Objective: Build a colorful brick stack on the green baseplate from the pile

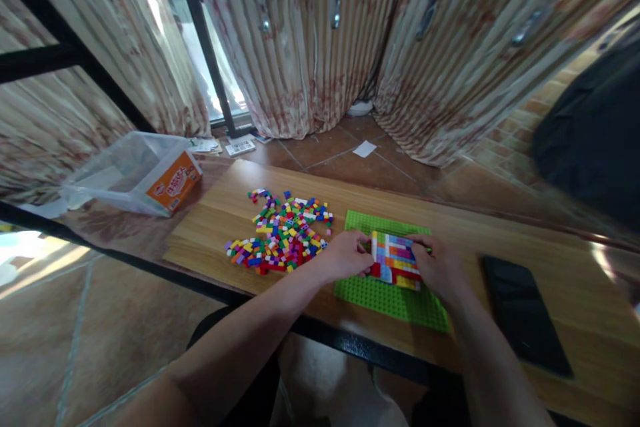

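Observation:
A flat block of joined multicoloured building bricks (393, 260) is held between my two hands, over the green studded baseplate (390, 305). My left hand (350, 253) grips its left edge, thumb and fingers closed near a white strip and a red brick. At the right edge my right hand (434, 263) has its fingers closed on the same block, close to the purple and red bricks. Whether the block touches the baseplate beneath, I cannot tell. To the left of my left hand, a spread pile of loose small bricks (285, 233) lies on the wooden board.
A black phone-like slab (525, 313) lies on the wooden tabletop (215, 223) at the right. A clear plastic bin (135, 170) with an orange label stands at the far left. Black frame bars run along the table's front edge and overhead. Curtains (310, 60) hang behind.

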`<state>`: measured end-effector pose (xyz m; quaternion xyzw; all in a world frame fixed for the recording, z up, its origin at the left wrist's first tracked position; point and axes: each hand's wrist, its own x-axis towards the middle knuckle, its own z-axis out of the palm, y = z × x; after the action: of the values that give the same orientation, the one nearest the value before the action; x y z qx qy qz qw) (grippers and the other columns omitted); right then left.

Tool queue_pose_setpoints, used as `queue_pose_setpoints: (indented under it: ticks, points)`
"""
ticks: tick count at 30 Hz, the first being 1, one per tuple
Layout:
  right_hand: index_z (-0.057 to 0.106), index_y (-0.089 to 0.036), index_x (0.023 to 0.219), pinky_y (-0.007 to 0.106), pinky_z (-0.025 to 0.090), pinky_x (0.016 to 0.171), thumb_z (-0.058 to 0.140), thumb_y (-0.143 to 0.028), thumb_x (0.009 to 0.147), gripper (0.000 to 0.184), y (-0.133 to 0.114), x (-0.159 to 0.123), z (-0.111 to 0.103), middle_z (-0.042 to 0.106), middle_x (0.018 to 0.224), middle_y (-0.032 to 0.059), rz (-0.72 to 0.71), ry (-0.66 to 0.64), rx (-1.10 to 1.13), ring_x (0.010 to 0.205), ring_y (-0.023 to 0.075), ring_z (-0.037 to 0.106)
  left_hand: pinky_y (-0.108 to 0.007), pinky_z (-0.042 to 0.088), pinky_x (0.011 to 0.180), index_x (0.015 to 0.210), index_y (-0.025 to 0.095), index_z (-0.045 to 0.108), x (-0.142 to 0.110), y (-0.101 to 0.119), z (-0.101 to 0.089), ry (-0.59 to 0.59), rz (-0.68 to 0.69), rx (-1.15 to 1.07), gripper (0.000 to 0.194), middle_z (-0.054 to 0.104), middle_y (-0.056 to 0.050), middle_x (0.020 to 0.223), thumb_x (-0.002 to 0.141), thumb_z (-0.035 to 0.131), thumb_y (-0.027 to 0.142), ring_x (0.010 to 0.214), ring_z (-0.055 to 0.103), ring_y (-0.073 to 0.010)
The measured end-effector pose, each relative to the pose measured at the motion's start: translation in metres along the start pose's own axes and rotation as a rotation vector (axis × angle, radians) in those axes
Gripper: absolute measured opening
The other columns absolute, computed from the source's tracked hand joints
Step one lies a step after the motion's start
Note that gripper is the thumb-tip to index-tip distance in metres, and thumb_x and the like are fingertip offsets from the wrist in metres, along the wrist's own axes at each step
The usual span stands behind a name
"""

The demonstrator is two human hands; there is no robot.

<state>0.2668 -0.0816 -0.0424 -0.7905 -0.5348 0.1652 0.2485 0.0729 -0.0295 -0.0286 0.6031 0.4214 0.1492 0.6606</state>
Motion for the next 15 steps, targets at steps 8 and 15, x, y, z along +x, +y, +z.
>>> queue_pose_setpoints:
  ticks: [8,15]
  points:
    - [0.070,-0.019,0.097,0.034,0.049,0.071,0.040,-0.031,0.080,0.037,0.0061,0.0022,0.0022,0.071,0.093,0.0095,-0.006,-0.012,-0.017,0.082,0.0239,0.065,-0.021,0.046,0.046,0.111,0.008,0.056,0.0003,-0.0013,0.0033,0.051,0.000,0.041,0.042,0.060,0.001,0.065,0.070,0.056,0.007,0.049,0.057,-0.0113]
    - [0.070,-0.021,0.096,0.034,0.049,0.075,0.038,-0.033,0.081,0.037,0.0090,0.0039,0.0046,0.071,0.093,0.0092,-0.051,0.029,-0.096,0.087,0.0243,0.065,-0.020,0.044,0.049,0.116,0.007,0.058,-0.0006,-0.0002,0.0001,0.095,0.108,0.352,0.049,0.070,-0.006,0.076,0.068,0.059,0.016,0.062,0.062,-0.0149]
